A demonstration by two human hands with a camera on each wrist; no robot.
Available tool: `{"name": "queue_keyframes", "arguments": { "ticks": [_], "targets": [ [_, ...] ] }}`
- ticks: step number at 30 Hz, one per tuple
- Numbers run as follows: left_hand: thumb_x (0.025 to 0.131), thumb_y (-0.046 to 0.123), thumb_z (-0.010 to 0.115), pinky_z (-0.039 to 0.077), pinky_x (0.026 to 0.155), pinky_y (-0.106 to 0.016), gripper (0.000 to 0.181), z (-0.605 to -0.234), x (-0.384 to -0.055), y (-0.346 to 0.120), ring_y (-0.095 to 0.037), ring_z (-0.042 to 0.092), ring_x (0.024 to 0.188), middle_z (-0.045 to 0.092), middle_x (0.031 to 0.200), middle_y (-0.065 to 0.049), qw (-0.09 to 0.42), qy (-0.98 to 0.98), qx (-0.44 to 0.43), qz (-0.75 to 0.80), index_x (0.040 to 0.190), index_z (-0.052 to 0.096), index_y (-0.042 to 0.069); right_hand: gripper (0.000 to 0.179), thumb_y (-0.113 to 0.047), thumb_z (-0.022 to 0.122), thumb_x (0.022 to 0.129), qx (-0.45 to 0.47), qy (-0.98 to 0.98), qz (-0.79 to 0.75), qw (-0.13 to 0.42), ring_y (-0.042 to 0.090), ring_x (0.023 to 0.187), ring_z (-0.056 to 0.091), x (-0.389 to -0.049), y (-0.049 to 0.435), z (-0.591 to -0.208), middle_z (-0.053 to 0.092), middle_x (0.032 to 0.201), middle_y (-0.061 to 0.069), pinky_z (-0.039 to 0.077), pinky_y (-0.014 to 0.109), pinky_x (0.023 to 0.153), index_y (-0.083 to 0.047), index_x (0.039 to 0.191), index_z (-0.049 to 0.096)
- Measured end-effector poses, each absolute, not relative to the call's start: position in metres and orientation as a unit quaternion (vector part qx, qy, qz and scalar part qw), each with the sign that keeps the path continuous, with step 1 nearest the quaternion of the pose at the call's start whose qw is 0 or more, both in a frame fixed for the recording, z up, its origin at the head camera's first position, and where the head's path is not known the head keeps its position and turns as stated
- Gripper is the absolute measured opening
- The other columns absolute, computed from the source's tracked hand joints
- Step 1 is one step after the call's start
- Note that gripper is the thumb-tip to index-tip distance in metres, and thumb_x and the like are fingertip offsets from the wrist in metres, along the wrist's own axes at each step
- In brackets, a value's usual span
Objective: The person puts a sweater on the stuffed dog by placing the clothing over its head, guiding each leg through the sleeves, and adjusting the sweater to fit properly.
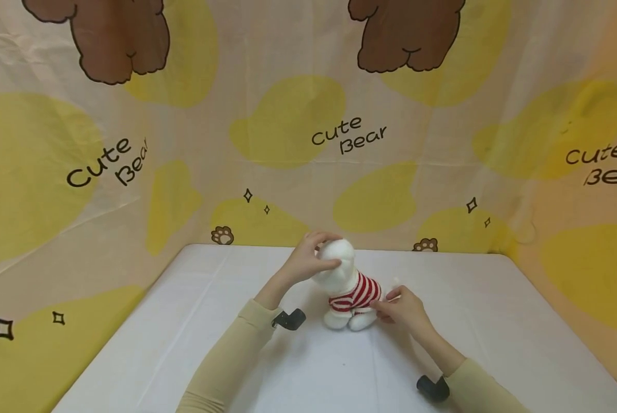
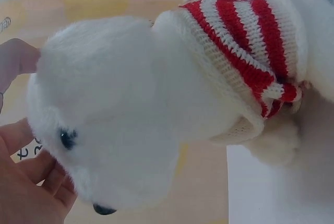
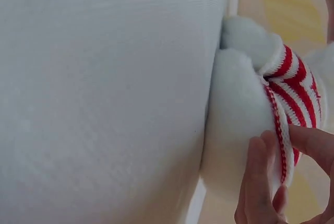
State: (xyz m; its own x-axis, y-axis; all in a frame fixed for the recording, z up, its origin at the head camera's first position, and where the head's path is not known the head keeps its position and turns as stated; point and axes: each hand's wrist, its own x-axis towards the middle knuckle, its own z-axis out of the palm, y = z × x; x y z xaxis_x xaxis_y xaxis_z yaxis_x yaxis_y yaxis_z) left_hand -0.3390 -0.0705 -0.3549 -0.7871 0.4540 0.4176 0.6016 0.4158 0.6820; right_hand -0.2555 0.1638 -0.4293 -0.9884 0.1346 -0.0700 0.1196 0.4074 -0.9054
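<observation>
A white plush toy animal [image 1: 342, 274] stands on the table, dressed in a red-and-white striped knitted sweater [image 1: 364, 291]. My left hand [image 1: 310, 259] grips its head, thumb on one side and fingers over the top. In the left wrist view the toy's dark eye [image 2: 68, 139] and black nose [image 2: 104, 209] show beside that hand. At the toy's rear, my right hand [image 1: 405, 308] pinches the sweater's hem. Seen from the right wrist, the hem [image 3: 281, 145] runs between the fingers, close to the white furry hindquarters [image 3: 237, 114].
The white table [image 1: 236, 275] reaches back to a cloth backdrop [image 1: 287, 189] printed with yellow patches, bears and lettering. A black wrist camera mount [image 1: 290, 319] sits at the left cuff, another black mount [image 1: 432, 389] at the right cuff.
</observation>
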Motion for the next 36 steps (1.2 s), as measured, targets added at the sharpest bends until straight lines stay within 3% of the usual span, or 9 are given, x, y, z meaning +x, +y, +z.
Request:
{"name": "queue_keyframes", "arguments": {
  "ticks": [11, 15, 21, 25, 29, 36],
  "targets": [
    [0.076, 0.022, 0.078, 0.046, 0.086, -0.039, 0.049, -0.354, -0.339, -0.071, -0.022, 0.049, 0.107, 0.058, 0.121, -0.006, 0.084, -0.838, -0.315, -0.438, 0.121, 0.063, 0.015, 0.041, -0.019, 0.083, 0.068, -0.057, -0.903, 0.425, 0.007, 0.013, 0.058, 0.056, -0.256, 0.163, -0.428, 0.059, 0.066, 0.005, 0.043, 0.025, 0.054, -0.003, 0.084, 0.049],
    [0.076, 0.022, 0.078, 0.045, 0.087, -0.038, 0.049, -0.355, -0.340, -0.072, -0.021, 0.049, 0.107, 0.058, 0.122, -0.005, 0.075, -0.832, -0.315, -0.450, 0.121, 0.063, 0.015, 0.034, -0.020, 0.079, 0.074, -0.021, -0.914, 0.406, 0.001, 0.012, 0.058, 0.060, -0.263, 0.169, -0.414, 0.061, 0.068, 0.006, 0.049, 0.026, 0.055, -0.003, 0.083, 0.051],
    [0.076, 0.024, 0.079, 0.047, 0.082, -0.037, 0.051, -0.358, -0.343, -0.077, -0.021, 0.052, 0.103, 0.057, 0.123, -0.002, 0.048, -0.825, -0.309, -0.471, 0.123, 0.062, 0.019, 0.030, -0.024, 0.070, 0.085, 0.027, -0.908, 0.413, 0.072, 0.018, 0.068, 0.068, -0.297, 0.185, -0.388, 0.070, 0.085, 0.015, 0.053, 0.028, 0.059, 0.002, 0.097, 0.060],
    [0.075, 0.026, 0.079, 0.048, 0.080, -0.036, 0.051, -0.361, -0.345, -0.079, -0.022, 0.053, 0.101, 0.057, 0.123, 0.000, 0.037, -0.821, -0.304, -0.482, 0.123, 0.062, 0.022, 0.036, -0.030, 0.068, 0.087, 0.035, -0.923, 0.383, -0.013, 0.020, 0.078, 0.068, -0.323, 0.191, -0.391, 0.071, 0.094, 0.016, 0.055, 0.031, 0.068, 0.002, 0.104, 0.065],
    [0.075, 0.026, 0.079, 0.048, 0.080, -0.036, 0.050, -0.362, -0.344, -0.078, -0.022, 0.052, 0.101, 0.057, 0.124, 0.001, 0.027, -0.818, -0.301, -0.489, 0.122, 0.062, 0.022, 0.038, -0.034, 0.066, 0.087, 0.019, -0.925, 0.364, -0.110, 0.014, 0.077, 0.062, -0.339, 0.190, -0.402, 0.068, 0.087, 0.007, 0.053, 0.027, 0.068, 0.000, 0.103, 0.069],
    [0.075, 0.025, 0.079, 0.046, 0.083, -0.037, 0.049, -0.361, -0.341, -0.077, -0.020, 0.051, 0.104, 0.057, 0.125, 0.001, 0.032, -0.816, -0.305, -0.490, 0.122, 0.062, 0.020, 0.029, -0.031, 0.064, 0.088, 0.073, -0.903, 0.392, -0.160, 0.010, 0.066, 0.048, -0.347, 0.191, -0.408, 0.053, 0.068, -0.004, 0.044, 0.023, 0.062, -0.004, 0.094, 0.072]
  ]
}}
